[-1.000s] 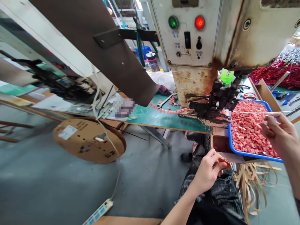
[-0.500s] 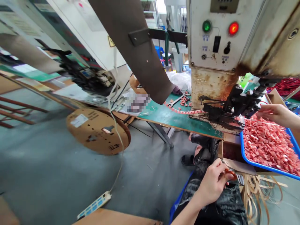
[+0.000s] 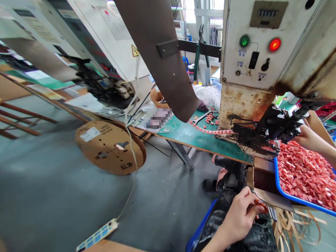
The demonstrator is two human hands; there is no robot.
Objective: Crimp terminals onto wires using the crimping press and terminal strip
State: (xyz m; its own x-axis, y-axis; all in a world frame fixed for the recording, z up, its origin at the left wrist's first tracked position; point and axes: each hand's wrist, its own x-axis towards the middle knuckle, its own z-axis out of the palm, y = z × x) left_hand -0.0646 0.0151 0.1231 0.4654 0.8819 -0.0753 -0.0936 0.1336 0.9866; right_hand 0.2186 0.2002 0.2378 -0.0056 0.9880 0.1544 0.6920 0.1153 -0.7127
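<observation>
1. Small reddish piece [image 3: 260, 204] pinched in left hand [image 3: 239, 217], low over the lap.
2. Right hand [image 3: 307, 137] behind the black press head [image 3: 265, 132]; grip impossible to tell.
3. Blue tray [image 3: 285, 193] of red bits just beside.
4. Green bench mat [image 3: 189, 134], rusty machine [image 3: 245, 101]; cardboard reel [image 3: 110, 147] on grey floor [image 3: 52, 203].

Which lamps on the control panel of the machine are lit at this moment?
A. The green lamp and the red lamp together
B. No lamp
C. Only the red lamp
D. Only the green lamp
A. On the control panel, the green lamp and the red lamp both glow, side by side above the black switches.
</observation>
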